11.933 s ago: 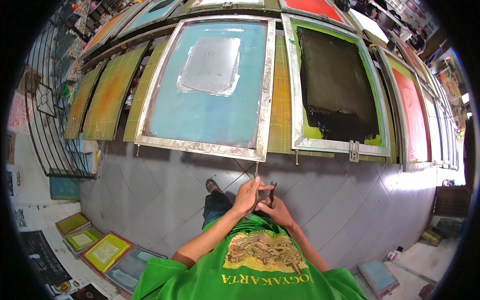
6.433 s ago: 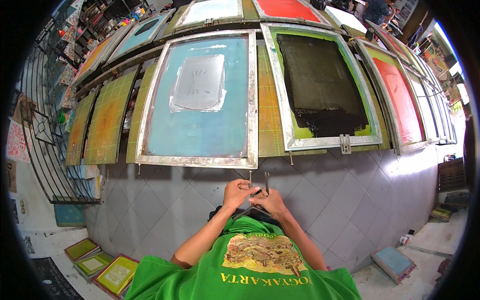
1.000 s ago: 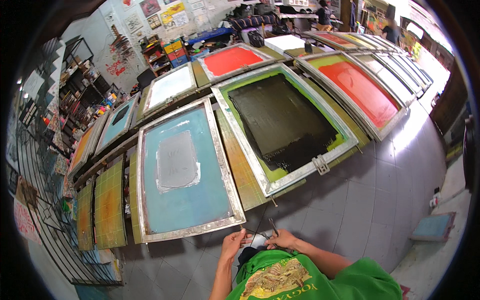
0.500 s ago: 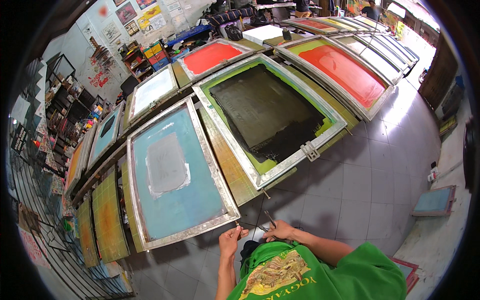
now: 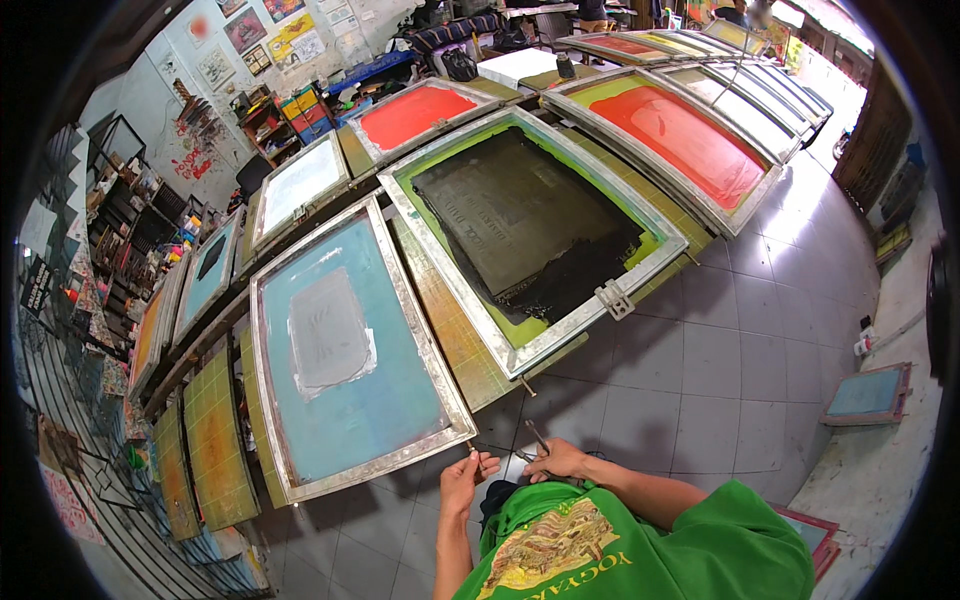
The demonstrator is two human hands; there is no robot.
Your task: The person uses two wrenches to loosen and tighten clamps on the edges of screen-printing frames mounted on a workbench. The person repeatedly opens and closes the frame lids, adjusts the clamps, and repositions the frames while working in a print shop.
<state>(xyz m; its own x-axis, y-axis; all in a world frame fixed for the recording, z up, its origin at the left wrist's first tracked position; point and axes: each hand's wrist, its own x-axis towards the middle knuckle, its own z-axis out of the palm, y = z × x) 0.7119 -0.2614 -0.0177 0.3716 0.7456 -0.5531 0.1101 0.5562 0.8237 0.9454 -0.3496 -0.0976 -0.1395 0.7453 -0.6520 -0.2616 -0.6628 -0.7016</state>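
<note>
My left hand [image 5: 461, 482] is closed in a pinch at the near right corner of a screen-printing frame [image 5: 360, 455] with blue mesh and a grey patch. A small bolt-like end [image 5: 472, 448] shows at its fingertips, right by the corner. Just to the right, my right hand [image 5: 562, 460] is wrapped round a pair of pliers [image 5: 537, 434]; two dark metal prongs stick out apart from the fist. Beyond both hands lies a larger printing frame [image 5: 520, 360] with green mesh and black ink, a metal hinge clamp [image 5: 614, 299] on its near edge.
More frames, one with red ink [image 5: 690, 135], stand in rows on a long rack. A bare printing board [image 5: 440, 300] shows between the two near frames. Grey tiled floor [image 5: 720, 370] runs along the right. A small blue screen [image 5: 865, 393] leans by the right wall.
The view has shifted slightly, so the frames sit a little further left. My hands keep nearly the same place and hold.
</note>
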